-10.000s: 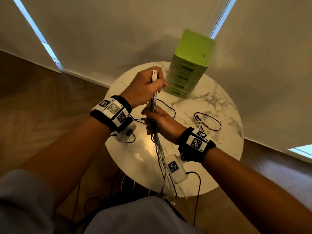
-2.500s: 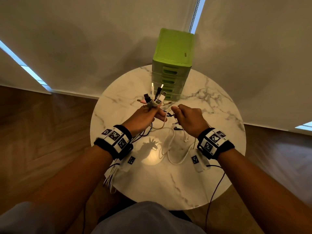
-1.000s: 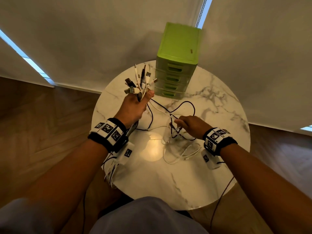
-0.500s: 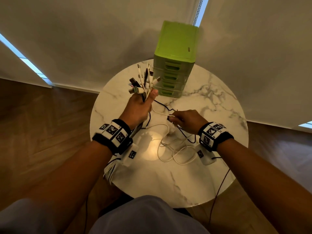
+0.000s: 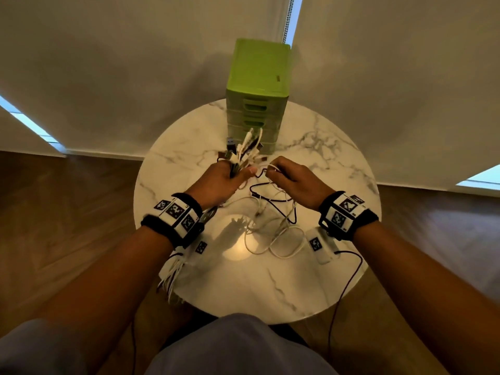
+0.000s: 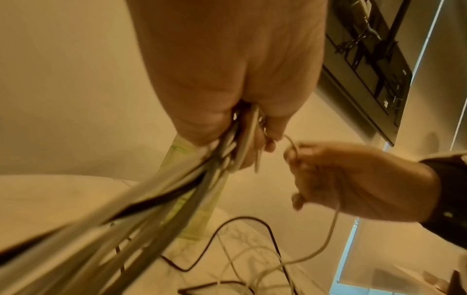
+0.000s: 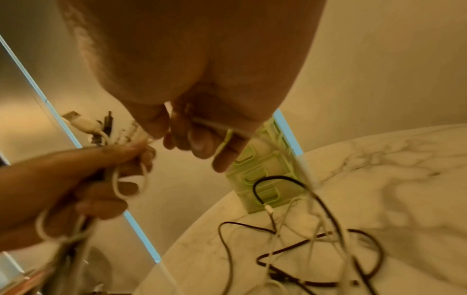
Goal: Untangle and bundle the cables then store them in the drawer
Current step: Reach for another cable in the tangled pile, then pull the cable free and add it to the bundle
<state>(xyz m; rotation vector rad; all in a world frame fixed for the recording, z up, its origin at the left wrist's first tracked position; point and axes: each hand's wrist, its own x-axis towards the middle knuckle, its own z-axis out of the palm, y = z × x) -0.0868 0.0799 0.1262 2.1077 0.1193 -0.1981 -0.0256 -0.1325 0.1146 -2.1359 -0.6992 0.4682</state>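
My left hand (image 5: 226, 180) grips a bundle of cables (image 5: 244, 151) with its plug ends fanned upward; the bundle's tails (image 5: 173, 277) hang past the table's near-left edge. The left wrist view shows the same bundle (image 6: 177, 199) running down out of my fist (image 6: 242, 131). Close to the right, my right hand (image 5: 290, 177) pinches a white cable (image 7: 215, 124) that trails to a loose tangle of white and black cables (image 5: 273, 223) on the marble table (image 5: 338, 158). A green drawer unit (image 5: 257, 96) stands at the table's back, its drawers closed.
The round table's edge (image 5: 243, 315) is close to my lap. Wood floor surrounds it, and white blinds hang behind the drawer unit. Thin dark sensor leads (image 5: 346, 282) drop from my right wrist past the table's near-right edge.
Both hands came together above the table's middle. My right hand lifted a white cable from the tangle up to the bundle in my left hand, which dropped slightly toward centre.
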